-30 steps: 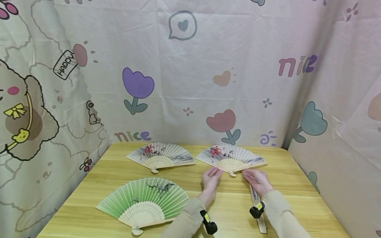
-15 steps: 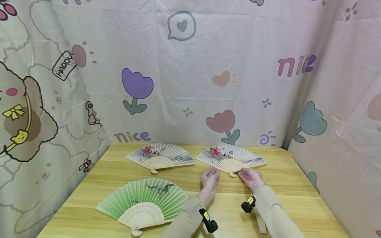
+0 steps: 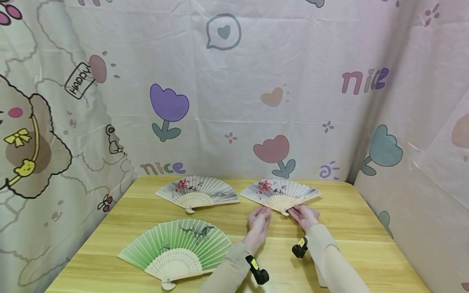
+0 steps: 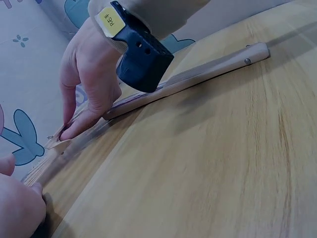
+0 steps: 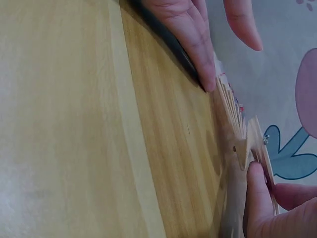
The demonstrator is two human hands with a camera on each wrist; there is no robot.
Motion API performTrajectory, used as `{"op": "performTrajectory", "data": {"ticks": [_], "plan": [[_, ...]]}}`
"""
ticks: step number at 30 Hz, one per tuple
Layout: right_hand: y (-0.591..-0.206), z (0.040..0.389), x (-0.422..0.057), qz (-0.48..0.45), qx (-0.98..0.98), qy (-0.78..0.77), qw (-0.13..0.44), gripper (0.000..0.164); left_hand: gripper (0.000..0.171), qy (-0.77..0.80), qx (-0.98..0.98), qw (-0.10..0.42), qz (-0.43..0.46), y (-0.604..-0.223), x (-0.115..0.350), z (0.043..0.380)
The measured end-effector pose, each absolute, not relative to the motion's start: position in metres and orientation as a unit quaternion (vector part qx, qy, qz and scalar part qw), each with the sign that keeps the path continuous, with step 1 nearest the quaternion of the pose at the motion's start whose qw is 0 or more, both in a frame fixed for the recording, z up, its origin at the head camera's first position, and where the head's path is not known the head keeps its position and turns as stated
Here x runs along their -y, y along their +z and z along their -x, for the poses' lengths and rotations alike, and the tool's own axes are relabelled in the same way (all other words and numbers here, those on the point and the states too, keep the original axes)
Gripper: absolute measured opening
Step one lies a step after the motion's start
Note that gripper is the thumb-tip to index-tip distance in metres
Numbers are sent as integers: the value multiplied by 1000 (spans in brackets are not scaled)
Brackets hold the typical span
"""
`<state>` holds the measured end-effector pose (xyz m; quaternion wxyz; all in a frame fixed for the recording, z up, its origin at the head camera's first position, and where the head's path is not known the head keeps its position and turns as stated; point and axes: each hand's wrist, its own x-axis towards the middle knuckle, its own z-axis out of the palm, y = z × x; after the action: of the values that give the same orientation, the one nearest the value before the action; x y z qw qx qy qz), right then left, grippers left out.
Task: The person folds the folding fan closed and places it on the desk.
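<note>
A white-grey folding fan with red blossoms lies spread at the back right of the table. My right hand pinches its right end stick near the pivot, thumb on one side and a finger on the other. That stick is lifted a little from the other sticks in the right wrist view. My left hand rests at the fan's left edge, its fingertips touching the lower side; its thumb stands apart. Under my right forearm lies a folded fan, mostly hidden in the head view.
A matching blossom fan lies spread at the back left. In front of it is a larger green fan, also spread, close to my left sleeve. Printed cloth hangs behind the wooden table and along both sides.
My right hand has moved left along the fan's lower edge toward the pivot and taken hold of the end stick. The fan's right end has drawn in slightly. My left hand has hardly moved.
</note>
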<state>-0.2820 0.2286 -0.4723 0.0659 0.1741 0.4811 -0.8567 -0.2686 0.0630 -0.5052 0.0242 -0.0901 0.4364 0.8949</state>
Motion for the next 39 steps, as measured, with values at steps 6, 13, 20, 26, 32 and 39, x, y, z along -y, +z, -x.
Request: {"op": "performTrajectory", "data": {"ticks": [6,13,20,26,32,39], "plan": [[-467,284,-223,-201,-490,-845,69,16,57,899,-428,17,95,-505,-64,271],[-467,287,-219,-220,-489,-841,66,7,48,901,-422,21,96,-506,-66,273],[-472,291,-216,-225,-491,-841,45,15,43,906,-411,23,96,-507,-65,273],[-472,292,-215,-224,-497,-837,46,16,29,908,-407,20,96,-507,-65,273],[-470,291,-214,-229,-494,-838,33,16,39,909,-402,25,104,-506,-65,274],[-470,289,-211,-229,-498,-836,20,11,52,907,-405,37,104,-504,-63,274]]}}
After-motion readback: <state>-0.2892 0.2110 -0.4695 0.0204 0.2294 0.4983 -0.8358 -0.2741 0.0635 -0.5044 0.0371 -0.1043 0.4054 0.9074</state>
